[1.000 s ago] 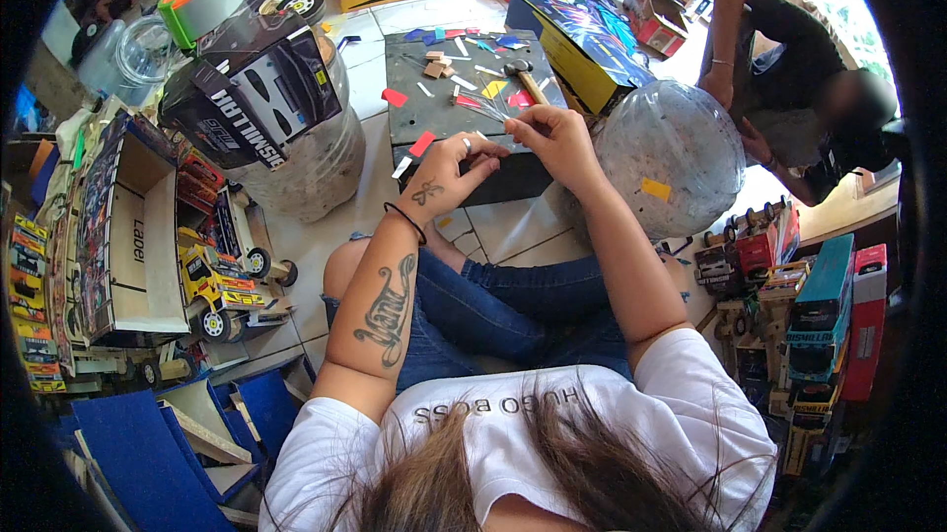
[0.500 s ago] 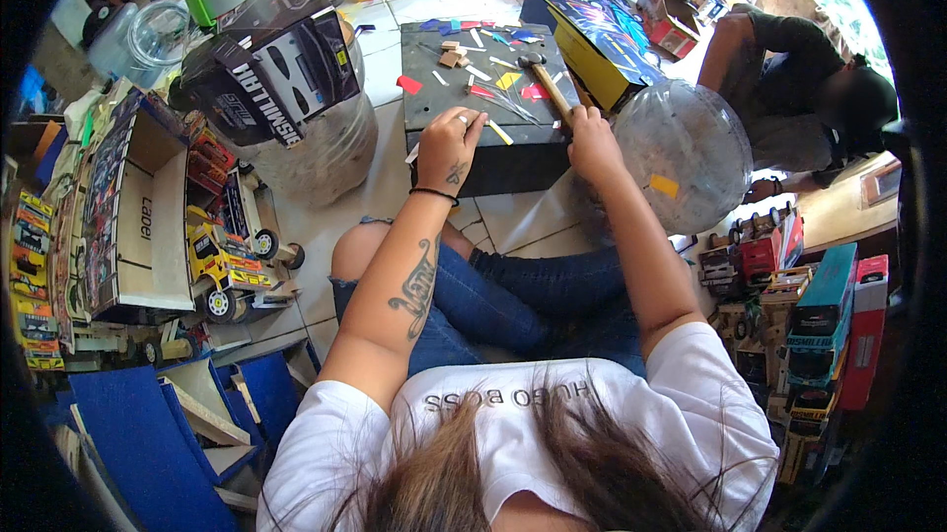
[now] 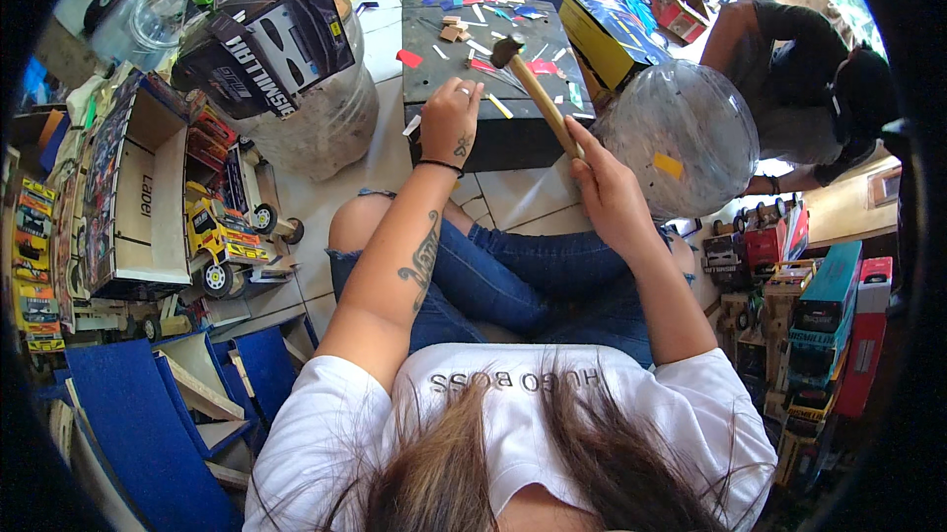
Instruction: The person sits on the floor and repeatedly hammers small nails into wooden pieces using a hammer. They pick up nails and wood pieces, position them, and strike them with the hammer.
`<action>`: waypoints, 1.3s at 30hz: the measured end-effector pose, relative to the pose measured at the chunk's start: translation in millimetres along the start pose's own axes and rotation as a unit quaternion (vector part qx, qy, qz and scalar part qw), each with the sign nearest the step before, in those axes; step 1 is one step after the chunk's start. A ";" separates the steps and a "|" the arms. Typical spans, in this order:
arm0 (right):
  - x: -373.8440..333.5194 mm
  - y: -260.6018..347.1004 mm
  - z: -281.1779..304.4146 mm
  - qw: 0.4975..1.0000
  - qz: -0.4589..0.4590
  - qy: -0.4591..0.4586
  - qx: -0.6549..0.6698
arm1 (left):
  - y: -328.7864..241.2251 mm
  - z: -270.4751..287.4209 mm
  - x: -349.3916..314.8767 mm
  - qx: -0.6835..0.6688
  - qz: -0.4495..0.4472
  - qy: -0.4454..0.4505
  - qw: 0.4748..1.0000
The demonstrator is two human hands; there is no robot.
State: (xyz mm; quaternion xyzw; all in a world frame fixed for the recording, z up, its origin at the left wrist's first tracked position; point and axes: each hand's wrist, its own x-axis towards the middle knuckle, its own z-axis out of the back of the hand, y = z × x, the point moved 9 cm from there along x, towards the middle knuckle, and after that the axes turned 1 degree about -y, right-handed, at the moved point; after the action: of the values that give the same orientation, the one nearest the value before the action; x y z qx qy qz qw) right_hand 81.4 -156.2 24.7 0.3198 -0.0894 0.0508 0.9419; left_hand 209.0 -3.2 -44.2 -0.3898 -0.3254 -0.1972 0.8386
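Observation:
My right hand [image 3: 612, 195] is wrapped round the wooden handle of a hammer [image 3: 543, 98]. The hammer is raised and slanted, its dark head over the black box [image 3: 426, 31] in front of me. My left hand [image 3: 452, 120] is closed at the box's near edge, fingertips pinched together; whatever they hold is too small to make out. Scattered over the box top are small wooden blocks [image 3: 454, 32], a red scrap [image 3: 408, 59], white strips, and blue and green pieces. A pale yellow-white strip [image 3: 500, 108] lies just right of my left fingertips.
Clear plastic-wrapped round tubs stand on the left [image 3: 321, 138] and right [image 3: 681, 118]. A dark printed panel [image 3: 271, 49] rests on the left one. Toy trucks [image 3: 219, 246] and blue panels [image 3: 138, 424] crowd the left. A co-worker [image 3: 789, 88] bends over at the right, near stacked toy trucks [image 3: 824, 325].
The hammer has risen off the box top, its head swinging left and toward me. My right hand has drawn back toward my body. My left hand stays by the box edge.

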 end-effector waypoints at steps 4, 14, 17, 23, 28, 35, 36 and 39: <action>-5.3 12.4 -4.1 0.999 0.043 -0.011 -0.021 | 0.1 1.1 0.9 -0.029 -0.011 -0.018 0.999; 4.0 13.1 -6.6 0.999 0.039 0.001 -0.011 | 0.9 1.1 -1.5 -0.029 -0.004 -0.023 0.999; 5.2 12.5 -8.1 0.999 0.038 0.015 -0.017 | 0.3 1.4 -1.2 -0.028 -0.005 -0.024 0.999; 8.1 8.3 -9.2 0.999 0.026 0.016 -0.018 | 0.8 1.0 -1.5 -0.033 -0.001 -0.024 0.999; 7.8 9.0 -12.0 0.999 0.043 0.021 -0.024 | 2.1 -1.1 -1.7 -0.022 0.001 -0.012 1.000; 10.0 6.6 -8.8 1.000 0.026 0.008 0.006 | 1.2 -0.5 -1.3 -0.018 0.007 -0.009 1.000; 10.0 5.4 -5.5 0.999 0.016 -0.003 0.031 | 1.7 0.5 -0.9 -0.019 0.010 -0.007 1.000; 3.9 -8.4 1.3 0.995 -0.054 -0.004 0.080 | -4.9 8.9 1.3 0.004 -0.028 -0.025 0.999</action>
State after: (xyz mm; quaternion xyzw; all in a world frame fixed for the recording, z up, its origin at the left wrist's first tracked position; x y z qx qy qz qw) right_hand 86.3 -163.5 21.6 0.3989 -0.0713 0.0051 0.9142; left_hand 203.5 0.6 -36.4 -0.3820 -0.3576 -0.2102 0.8258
